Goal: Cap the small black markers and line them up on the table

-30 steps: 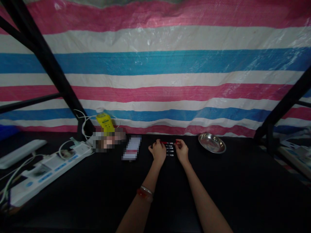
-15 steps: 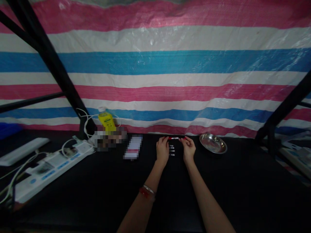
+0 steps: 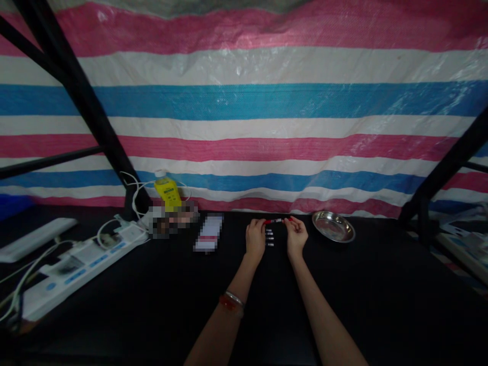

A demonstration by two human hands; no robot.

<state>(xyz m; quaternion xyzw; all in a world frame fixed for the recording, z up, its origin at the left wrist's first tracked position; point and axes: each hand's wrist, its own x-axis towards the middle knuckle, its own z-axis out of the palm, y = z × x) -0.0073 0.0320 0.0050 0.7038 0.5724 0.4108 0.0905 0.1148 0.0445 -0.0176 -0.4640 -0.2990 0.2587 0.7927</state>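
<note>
A red marker pen (image 3: 273, 221) with a pale printed band is held crosswise between my two hands, close to the far edge of the black table. My left hand (image 3: 255, 240) pinches its left end. At the other end, the fingertips of my right hand (image 3: 297, 240) are closed on a red part that looks like the cap. Whether the cap is joined to the barrel is too small to tell. Below the pen, several dark pens (image 3: 270, 238) lie side by side, only their pale printed bands standing out; my left hand partly hides them.
A round steel dish (image 3: 334, 227) stands right of my hands. To the left lie a blurred phone (image 3: 209, 233), a yellow bottle (image 3: 168, 192) and a white power strip (image 3: 86, 272) with cables. A striped plastic sheet (image 3: 244, 101) hangs behind, between black metal posts (image 3: 91, 119).
Both hands stay almost in place on the red marker pen, with a slight shift of the fingers and pen. The whole view has moved down a little.
</note>
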